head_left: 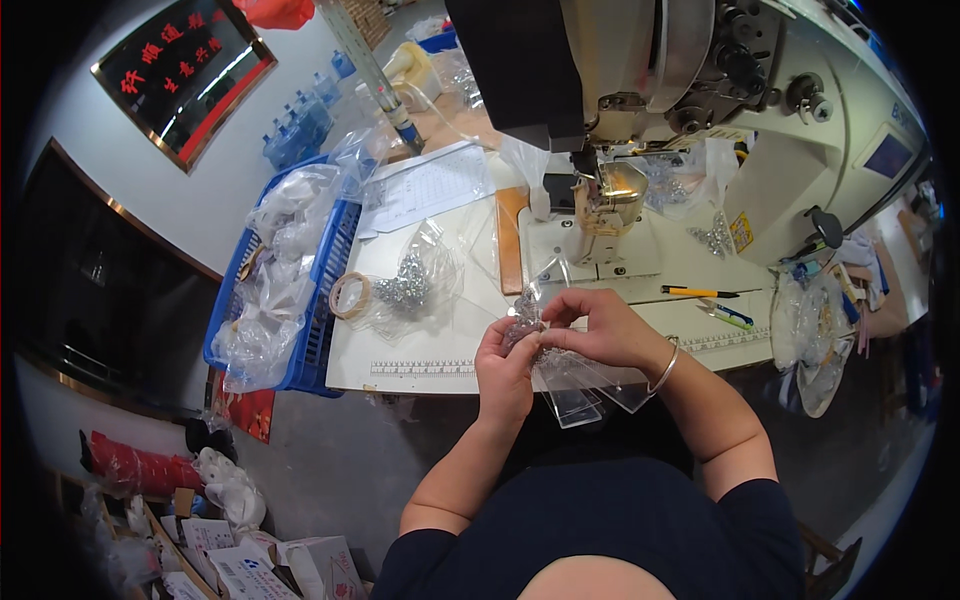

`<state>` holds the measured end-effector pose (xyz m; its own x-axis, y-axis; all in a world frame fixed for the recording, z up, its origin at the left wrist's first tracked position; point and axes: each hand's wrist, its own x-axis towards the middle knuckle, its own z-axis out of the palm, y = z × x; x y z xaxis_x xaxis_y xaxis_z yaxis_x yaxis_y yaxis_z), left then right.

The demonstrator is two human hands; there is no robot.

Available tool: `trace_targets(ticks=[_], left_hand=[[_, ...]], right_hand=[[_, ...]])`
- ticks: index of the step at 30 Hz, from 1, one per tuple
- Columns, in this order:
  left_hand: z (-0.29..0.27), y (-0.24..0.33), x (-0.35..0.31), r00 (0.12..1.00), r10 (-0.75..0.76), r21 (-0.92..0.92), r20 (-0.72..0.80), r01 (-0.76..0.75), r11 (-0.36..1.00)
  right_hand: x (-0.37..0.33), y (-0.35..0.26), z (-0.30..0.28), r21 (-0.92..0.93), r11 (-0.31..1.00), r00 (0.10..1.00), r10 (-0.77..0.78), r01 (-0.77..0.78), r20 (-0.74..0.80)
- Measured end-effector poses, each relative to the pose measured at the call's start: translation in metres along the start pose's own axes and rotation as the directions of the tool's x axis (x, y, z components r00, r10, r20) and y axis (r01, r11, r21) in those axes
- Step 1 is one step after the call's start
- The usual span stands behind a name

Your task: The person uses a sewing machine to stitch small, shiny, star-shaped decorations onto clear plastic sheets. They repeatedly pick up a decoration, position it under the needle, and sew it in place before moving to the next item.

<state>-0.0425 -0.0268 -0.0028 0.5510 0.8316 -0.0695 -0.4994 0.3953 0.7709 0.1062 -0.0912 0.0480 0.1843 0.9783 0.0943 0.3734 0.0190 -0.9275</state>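
Observation:
My left hand (508,368) and my right hand (607,330) meet at the front edge of the sewing machine table, fingers pinched close together. Between them they grip clear plastic strips (572,408), whose stiff, glossy ends hang below the table edge. A glittery part of the bundle shows by the left fingertips; its exact shape is hard to make out. Behind my hands stands the sewing machine (612,200), its needle area a short way beyond them. To the left lies a clear bag of shiny small pieces (405,285), next to a roll of tape (350,296).
A blue basket (318,345) full of plastic bags stands at the table's left. On the table are a wooden-coloured strip (510,240), paper sheets (425,185), a yellow pen (700,292) and a green-and-blue cutter (728,315). More plastic pieces (815,345) hang at the right edge.

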Motion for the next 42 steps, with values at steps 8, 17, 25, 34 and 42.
trace_targets(ticks=[8,17,25,34,42], left_hand=[[0.004,-0.002,-0.006,0.997,0.03,0.157,0.067,-0.04,0.987],[-0.013,0.001,0.001,0.988,-0.057,0.175,0.144,0.032,0.984],[-0.042,-0.011,0.005,0.901,0.424,0.34,0.087,-0.427,0.838],[-0.012,0.048,0.008,0.823,-0.226,-0.015,0.521,0.274,0.962],[-0.005,0.015,0.003,0.953,0.15,-0.26,0.264,-0.079,0.962]], right_hand=[[0.002,0.017,0.007,0.315,0.949,0.998,0.036,-0.02,-0.046],[0.001,0.018,0.013,0.383,0.908,0.977,0.205,-0.168,-0.057],[-0.001,-0.014,0.011,-0.447,0.742,0.634,-0.665,0.5,-0.394],[0.0,-0.025,-0.009,-0.526,0.519,0.649,-0.756,0.674,0.085],[0.0,-0.011,-0.043,-0.151,0.964,0.948,-0.247,0.219,-0.2]])
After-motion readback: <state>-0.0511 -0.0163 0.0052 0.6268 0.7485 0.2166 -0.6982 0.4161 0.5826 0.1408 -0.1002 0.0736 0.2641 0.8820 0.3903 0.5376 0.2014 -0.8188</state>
